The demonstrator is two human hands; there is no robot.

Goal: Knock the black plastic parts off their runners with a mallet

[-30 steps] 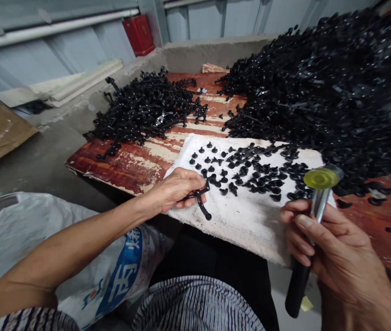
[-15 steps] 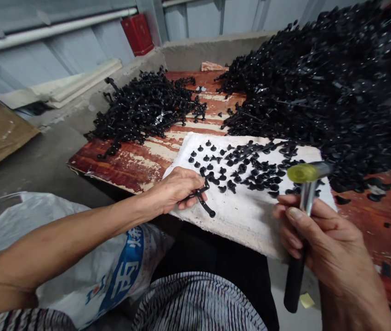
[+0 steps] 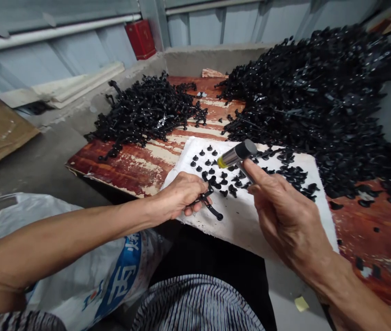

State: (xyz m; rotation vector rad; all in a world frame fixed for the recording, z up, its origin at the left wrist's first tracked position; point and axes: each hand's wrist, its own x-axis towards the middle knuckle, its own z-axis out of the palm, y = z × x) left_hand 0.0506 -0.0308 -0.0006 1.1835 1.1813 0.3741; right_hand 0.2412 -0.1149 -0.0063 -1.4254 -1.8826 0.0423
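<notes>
Left grip (image 3: 181,197) pinches a black plastic runner (image 3: 212,207), right grip (image 3: 285,216) clasps a mallet (image 3: 237,154); a mistimed blow could catch those fingers (image 3: 191,210).

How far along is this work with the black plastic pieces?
Done: small loose black plastic studs lie scattered on the white padded cloth. In hand: the left hand grips a black plastic branched strip, the right hand a steel-headed, black-handled mallet. Still left: a heap of black plastic strips and a much bigger heap, by the worn red wooden board.
</notes>
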